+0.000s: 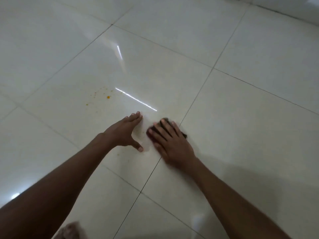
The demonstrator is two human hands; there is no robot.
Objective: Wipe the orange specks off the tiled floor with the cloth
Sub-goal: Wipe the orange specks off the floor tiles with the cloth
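Tiled floor (241,100) carries all items. Right hand (170,142) lies flat on the cloth (165,121), near frame centre, beside a grout line crossing. Left hand (125,133) rests on the floor just beside it at 9 o'clock, apart from the cloth. Orange specks (108,97) lie at 10 o'clock from the left hand, well apart. Fainter specks sit near the left thumb.

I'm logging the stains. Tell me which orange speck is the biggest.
The bright orange blob at the cluster's right edge, on the tiled floor beyond the left hand; the other specks are faint pinpoints.
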